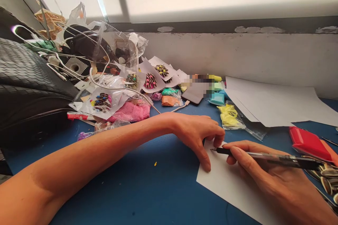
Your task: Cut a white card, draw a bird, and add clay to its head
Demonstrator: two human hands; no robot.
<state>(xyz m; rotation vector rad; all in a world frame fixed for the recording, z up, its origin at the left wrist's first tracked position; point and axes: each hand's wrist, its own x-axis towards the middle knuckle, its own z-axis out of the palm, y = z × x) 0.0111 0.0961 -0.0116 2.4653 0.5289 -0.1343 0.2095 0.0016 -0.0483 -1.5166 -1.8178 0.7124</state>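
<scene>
A white sheet of paper lies at an angle on the blue tabletop, partly under both hands. My left hand rests on its far left corner, thumb and curled fingers apart, with nothing held between them. In my right hand is a pen with a dark grip and a clear barrel, pinched between thumb and fingers. The pen's tip is at the paper near my left fingers; I cannot tell whether it touches. No marks can be made out on the visible part of the sheet.
White sheets lie at the back right. Nearby are a yellow clay packet, a red clay packet and sunflower seeds. Papers bearing spiky clay-and-seed pieces, a white cable and plastic bags crowd the back left.
</scene>
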